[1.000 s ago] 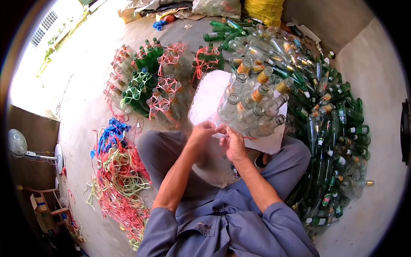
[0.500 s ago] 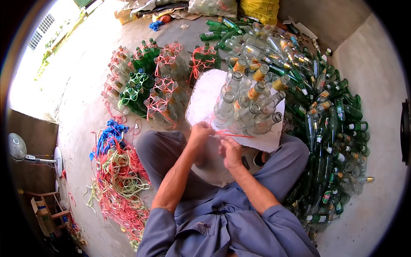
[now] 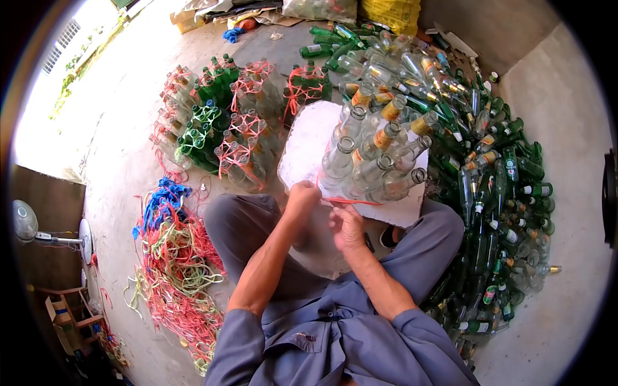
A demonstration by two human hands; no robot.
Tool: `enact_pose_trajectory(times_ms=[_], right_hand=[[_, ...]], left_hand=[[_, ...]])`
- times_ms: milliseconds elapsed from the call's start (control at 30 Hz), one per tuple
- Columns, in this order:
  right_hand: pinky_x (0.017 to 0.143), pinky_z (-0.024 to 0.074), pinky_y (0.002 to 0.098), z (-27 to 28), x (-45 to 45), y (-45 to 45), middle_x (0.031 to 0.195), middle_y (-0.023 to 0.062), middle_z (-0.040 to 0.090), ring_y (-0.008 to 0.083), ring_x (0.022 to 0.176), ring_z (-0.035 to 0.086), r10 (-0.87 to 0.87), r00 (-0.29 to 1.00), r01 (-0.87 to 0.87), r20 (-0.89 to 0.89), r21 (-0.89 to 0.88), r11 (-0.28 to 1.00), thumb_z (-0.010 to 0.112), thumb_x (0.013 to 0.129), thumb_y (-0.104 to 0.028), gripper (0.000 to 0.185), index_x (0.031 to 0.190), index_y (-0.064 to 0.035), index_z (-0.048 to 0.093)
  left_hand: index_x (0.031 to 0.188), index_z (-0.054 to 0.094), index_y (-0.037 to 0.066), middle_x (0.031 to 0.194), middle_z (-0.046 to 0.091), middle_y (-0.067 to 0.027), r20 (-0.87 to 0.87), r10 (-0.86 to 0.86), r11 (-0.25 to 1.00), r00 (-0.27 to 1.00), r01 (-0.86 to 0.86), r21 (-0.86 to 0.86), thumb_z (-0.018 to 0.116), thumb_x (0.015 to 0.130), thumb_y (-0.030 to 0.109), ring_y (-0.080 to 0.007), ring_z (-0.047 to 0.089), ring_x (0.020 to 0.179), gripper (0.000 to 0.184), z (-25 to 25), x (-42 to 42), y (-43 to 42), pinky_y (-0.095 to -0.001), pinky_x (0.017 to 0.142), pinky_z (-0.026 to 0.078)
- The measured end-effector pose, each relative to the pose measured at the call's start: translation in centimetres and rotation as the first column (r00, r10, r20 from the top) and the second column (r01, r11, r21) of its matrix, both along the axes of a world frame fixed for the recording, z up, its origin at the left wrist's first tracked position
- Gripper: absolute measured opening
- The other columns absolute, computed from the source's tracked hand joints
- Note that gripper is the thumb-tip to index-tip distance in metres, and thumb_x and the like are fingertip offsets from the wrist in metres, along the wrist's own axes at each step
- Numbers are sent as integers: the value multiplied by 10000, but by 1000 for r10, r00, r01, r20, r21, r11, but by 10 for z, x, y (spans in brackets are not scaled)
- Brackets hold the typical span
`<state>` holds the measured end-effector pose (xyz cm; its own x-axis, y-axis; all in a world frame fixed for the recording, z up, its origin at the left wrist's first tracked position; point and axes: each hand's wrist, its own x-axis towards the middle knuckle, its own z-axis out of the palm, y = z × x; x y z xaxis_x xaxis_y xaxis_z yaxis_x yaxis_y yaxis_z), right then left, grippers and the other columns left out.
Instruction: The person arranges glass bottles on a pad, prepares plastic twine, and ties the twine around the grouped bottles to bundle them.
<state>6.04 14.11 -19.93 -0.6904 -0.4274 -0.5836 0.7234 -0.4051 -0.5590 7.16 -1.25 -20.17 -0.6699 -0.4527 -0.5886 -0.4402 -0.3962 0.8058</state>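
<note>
Several clear glass bottles (image 3: 338, 162), some with gold neck labels, stand upright in a tight cluster on a white board (image 3: 300, 149) in front of me. A pink-red plastic string (image 3: 353, 202) runs along the near side of the cluster, low against the bottles. My left hand (image 3: 302, 197) is closed in a pinch on the string at the cluster's near left. Just right of it, my right hand (image 3: 347, 226) has its fingers curled, with the raised fingertips at the string; the exact grip is small and hard to see.
Tied bundles of clear and green bottles (image 3: 206, 138) stand on the floor ahead to the left. A tangle of red, green and blue string (image 3: 183, 270) lies at my left. Loose bottles (image 3: 479, 225) are heaped along my right. A fan (image 3: 27, 222) is at far left.
The string has been drawn closer against the near bottles and looks straighter. My right hand's fingertips have come up to it, while my left hand has shifted only slightly.
</note>
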Motion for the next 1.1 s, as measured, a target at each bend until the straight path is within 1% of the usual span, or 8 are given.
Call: enact_pose_trajectory(times_ms=[267, 367, 567, 700, 733, 933, 1000, 1100], right_hand=[[522, 422, 218, 7, 5, -29, 820, 12, 620, 98, 634, 557, 158, 982, -150, -100, 81, 985, 527, 932, -112, 196, 1069, -18, 630], [496, 399, 212, 10, 6, -37, 711, -10, 579, 85, 565, 518, 182, 952, -122, -248, 238, 964, 543, 942, -144, 185, 979, -5, 659], [430, 351, 218, 25, 3, -51, 637, -26, 505, 69, 517, 470, 159, 976, -110, -147, 297, 949, 583, 924, -196, 214, 884, 2, 652], [357, 281, 220, 24, -8, -56, 561, -45, 431, 58, 411, 388, 117, 991, -96, -68, 249, 964, 610, 897, -200, 215, 771, -27, 593], [343, 264, 220, 22, -12, -56, 544, -50, 413, 55, 387, 364, 90, 996, -83, -17, 244, 966, 614, 892, -194, 217, 746, -39, 574], [311, 211, 221, 21, -24, -21, 497, -63, 364, 47, 338, 318, 152, 987, -159, 47, 273, 949, 637, 874, -188, 245, 693, -75, 515], [320, 210, 221, 16, -28, -17, 507, -66, 371, 45, 346, 320, 167, 985, -173, 45, 263, 949, 641, 870, -196, 248, 686, -89, 514], [337, 231, 233, 3, -32, -19, 506, -57, 398, 55, 357, 341, 248, 967, -216, -57, 338, 916, 636, 866, -210, 267, 651, -98, 523]], left_hand=[[740, 571, 24, 539, 526, -34, -51, -30, 999, 998, 32, 31, 627, 720, 9, -93, 408, 376, 62, 8, 8, -2, -232, 355, 271], [830, 575, 0, 547, 515, -19, -112, 145, 985, 983, -132, 113, 609, 726, -14, -86, 402, 391, 111, 2, 8, -1, -229, 366, 272], [930, 583, 24, 520, 411, 34, -94, 239, 944, 966, -209, 256, 588, 713, -12, -70, 305, 389, 220, 28, -7, -20, -240, 369, 221], [904, 588, 55, 505, 365, 51, -54, 244, 932, 968, -218, 289, 563, 701, -24, -77, 254, 356, 219, 15, -25, -32, -245, 354, 172], [853, 609, 40, 542, 420, 11, 0, 273, 916, 962, -260, 304, 574, 723, 4, -105, 356, 423, 140, 14, -31, -36, -269, 384, 248], [691, 534, 118, 526, 401, 41, -35, 225, 917, 974, -200, 345, 575, 737, -19, -115, 338, 381, 151, -5, -61, -37, -275, 351, 262], [628, 475, 138, 518, 377, 35, 16, 427, 725, 904, -352, 592, 556, 735, -38, -122, 329, 372, 222, -14, -62, -38, -269, 346, 256], [600, 438, 148, 515, 355, 37, 54, 454, 758, 890, -417, 503, 548, 736, -37, -125, 336, 383, 255, -16, -63, -39, -270, 354, 253]])
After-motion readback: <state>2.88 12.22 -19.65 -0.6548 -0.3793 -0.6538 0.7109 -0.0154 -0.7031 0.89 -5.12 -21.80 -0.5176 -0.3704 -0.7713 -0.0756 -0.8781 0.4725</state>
